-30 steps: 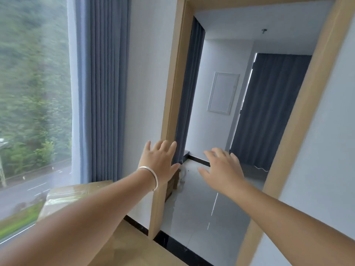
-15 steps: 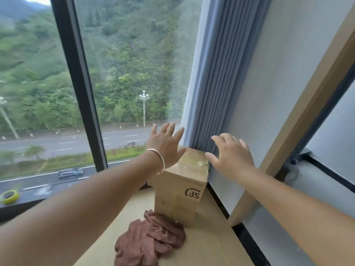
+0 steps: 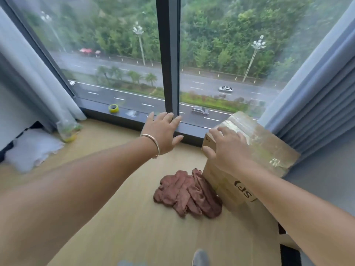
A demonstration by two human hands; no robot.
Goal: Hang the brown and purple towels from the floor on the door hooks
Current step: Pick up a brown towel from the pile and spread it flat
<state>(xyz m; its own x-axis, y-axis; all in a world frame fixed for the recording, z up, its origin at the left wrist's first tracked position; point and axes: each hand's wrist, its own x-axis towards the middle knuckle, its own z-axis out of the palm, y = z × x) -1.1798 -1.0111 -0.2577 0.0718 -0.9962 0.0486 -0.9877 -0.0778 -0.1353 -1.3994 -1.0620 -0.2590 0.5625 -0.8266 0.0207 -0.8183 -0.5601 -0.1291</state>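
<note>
I am at the start of the pickup: nothing is in my hands yet and no towel hangs anywhere I can see. My left hand (image 3: pixel 163 131) is spread open, fingers apart, held out in the air above the floor (image 3: pixel 115 217). My right hand (image 3: pixel 228 150) is open too, palm down, its fingers in front of the top of the cardboard box (image 3: pixel 255 150); whether they rest on the box or only hover over it I cannot tell.

The brown towel (image 3: pixel 187 194) lies crumpled on the floor, pressed against the near side of the box at its foot. I see no purple towel here, and the door hooks are out of view.

The next move, as I judge it, is to bend and bring one open hand down onto the heap, gather a good fold of cloth and lift it free. The towel is limp and bunched, so a pinch at one corner would likely let the rest drag; a fuller grab should serve better.

For room: on the side of the towel away from the box the floor is bare, so my left hand has a free path down. The box wall crowds the towel's other edge, leaving my right hand little space there. Beyond the box stand the window frame (image 3: pixel 169 54) and a hanging curtain (image 3: pixel 317 104); a roll of tape (image 3: pixel 113 108) sits on the sill, well apart from the box.
</note>
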